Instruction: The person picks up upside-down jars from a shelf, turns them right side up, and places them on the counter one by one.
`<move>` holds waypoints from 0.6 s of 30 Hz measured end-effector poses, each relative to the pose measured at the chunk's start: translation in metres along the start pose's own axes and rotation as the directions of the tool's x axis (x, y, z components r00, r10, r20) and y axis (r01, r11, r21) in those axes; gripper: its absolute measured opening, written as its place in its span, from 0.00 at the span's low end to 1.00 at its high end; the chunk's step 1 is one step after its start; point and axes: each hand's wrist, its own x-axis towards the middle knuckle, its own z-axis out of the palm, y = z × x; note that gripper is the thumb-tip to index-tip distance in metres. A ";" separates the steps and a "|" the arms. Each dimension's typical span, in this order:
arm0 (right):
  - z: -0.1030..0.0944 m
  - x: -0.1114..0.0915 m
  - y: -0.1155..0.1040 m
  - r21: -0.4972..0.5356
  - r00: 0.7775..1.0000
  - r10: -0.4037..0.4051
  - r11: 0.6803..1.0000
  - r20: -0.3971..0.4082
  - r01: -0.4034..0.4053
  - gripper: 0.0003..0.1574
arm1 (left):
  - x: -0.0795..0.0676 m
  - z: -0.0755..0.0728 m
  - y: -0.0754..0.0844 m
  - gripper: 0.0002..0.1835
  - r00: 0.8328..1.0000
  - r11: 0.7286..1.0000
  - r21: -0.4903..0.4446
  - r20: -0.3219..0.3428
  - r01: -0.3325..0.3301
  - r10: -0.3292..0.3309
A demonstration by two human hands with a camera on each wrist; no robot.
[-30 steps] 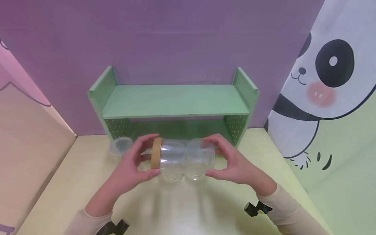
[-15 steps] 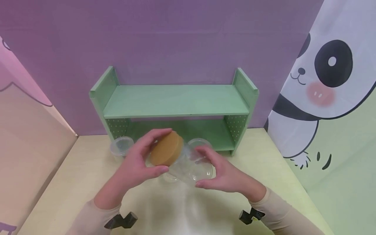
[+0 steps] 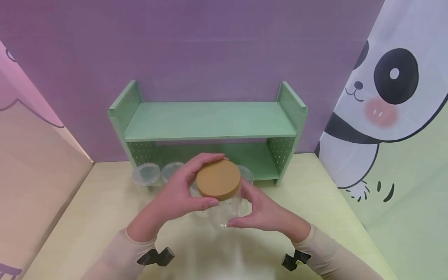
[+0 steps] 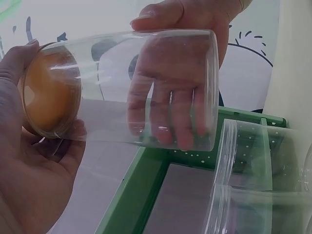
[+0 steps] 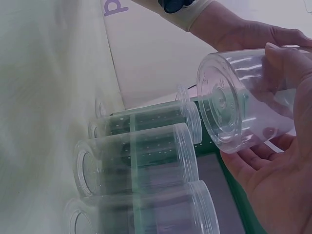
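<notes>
A clear plastic jar (image 3: 225, 214) with a tan-orange screw lid (image 3: 218, 179) is up between both hands, lid on top and tipped toward the head camera. My left hand (image 3: 185, 190) grips the lid by its edge, thumb in front and fingers behind. Lower down, my right hand (image 3: 267, 210) holds the jar's body with thumb and fingers around it. Through the jar wall (image 4: 117, 92) in the left wrist view, the right fingers show. The jar's ridged base (image 5: 222, 105) faces the right wrist camera. Nothing shows inside the jar.
Several clear jars stand in a row on the pale table (image 3: 80, 217) behind the hands, among them a far-left jar (image 3: 146, 174), a second jar (image 3: 171, 171) and a right-hand jar (image 3: 246, 174). Behind them is a green two-tier shelf (image 3: 210, 120) against a purple wall.
The jar has turned from lying sideways, lid to the left, to standing lid up. The left hand has moved right with the lid; the right hand has shifted slightly down and inward.
</notes>
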 end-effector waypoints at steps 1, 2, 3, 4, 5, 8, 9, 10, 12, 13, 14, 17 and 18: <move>0.000 0.000 0.000 0.007 1.000 0.010 1.000 -0.001 -0.010 0.71 | 0.000 0.000 0.000 0.51 1.000 1.000 0.000 -0.001 0.004 -0.004; 0.001 0.000 0.000 0.011 1.000 0.015 1.000 -0.002 -0.015 0.71 | 0.000 0.000 0.000 0.50 1.000 1.000 0.001 -0.001 0.009 -0.009; 0.001 0.001 0.000 0.016 1.000 0.022 1.000 -0.004 -0.022 0.71 | 0.000 0.001 0.000 0.50 1.000 1.000 0.007 0.000 0.013 -0.013; 0.001 0.001 0.000 0.020 1.000 0.027 0.999 -0.006 -0.027 0.70 | 0.001 0.001 -0.001 0.50 1.000 1.000 0.012 0.002 0.015 -0.015; 0.002 0.001 0.000 0.021 1.000 0.029 0.999 -0.008 -0.029 0.70 | 0.001 0.001 -0.001 0.50 1.000 1.000 0.017 0.003 0.019 -0.019; 0.003 0.001 0.001 0.023 0.999 0.032 0.999 -0.016 -0.032 0.69 | 0.002 0.002 -0.002 0.49 1.000 1.000 0.017 0.006 0.026 -0.026; 0.003 0.002 0.001 0.023 0.999 0.036 0.999 -0.018 -0.035 0.69 | 0.002 0.003 -0.002 0.49 1.000 0.999 0.016 0.007 0.028 -0.028; 0.004 0.002 0.002 0.024 0.999 0.038 0.999 -0.019 -0.038 0.68 | 0.002 0.003 -0.003 0.49 1.000 0.999 0.014 0.007 0.030 -0.030; 0.004 0.003 0.002 0.031 0.999 0.047 0.998 -0.021 -0.046 0.68 | 0.002 0.003 -0.003 0.49 1.000 1.000 0.011 0.009 0.030 -0.030; 0.004 0.003 0.003 0.033 0.999 0.049 0.998 -0.021 -0.048 0.68 | 0.002 0.002 -0.003 0.50 1.000 0.999 0.011 0.011 0.030 -0.030; 0.005 0.003 0.003 0.035 0.998 0.051 0.998 -0.021 -0.050 0.68 | 0.001 0.001 -0.004 0.50 1.000 0.999 0.015 0.013 0.028 -0.029; 0.005 0.003 0.004 0.039 0.999 0.043 0.998 -0.022 -0.042 0.67 | -0.001 -0.003 -0.006 0.50 1.000 1.000 0.007 0.015 0.015 -0.015; 0.004 0.003 0.005 0.037 0.999 0.038 0.999 -0.021 -0.037 0.66 | -0.002 -0.005 -0.007 0.49 1.000 1.000 0.008 0.011 0.007 -0.007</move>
